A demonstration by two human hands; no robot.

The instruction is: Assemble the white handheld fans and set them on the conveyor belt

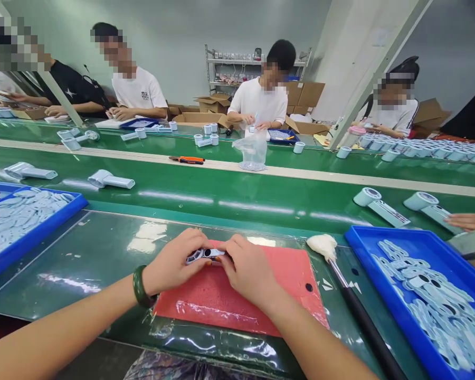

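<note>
Over a red mat (237, 301) on the workbench, both hands grip one small light-blue plastic casing (206, 254). Its upper face shows a black oval and a dark-edged ring at the left end. My left hand (178, 262), with a green bangle at the wrist, pinches the ring end between thumb and fingers. Closed on the other end is my right hand (247, 266), whose fingers hide much of it. A small black disc (309, 287) lies at the mat's right side. Beside the mat rests a black-handled tool (350, 290) with a white, cloth-like wrapped head.
Blue trays hold piles of light-blue parts at right (380, 293) and left (69, 211). Fan-shaped casings (111, 179) lie on the green conveyor (261, 203). Orange-handled pliers (188, 160) and a plastic bag (253, 153) sit beyond. Co-workers sit opposite; another person's hand (469, 221) reaches in at right.
</note>
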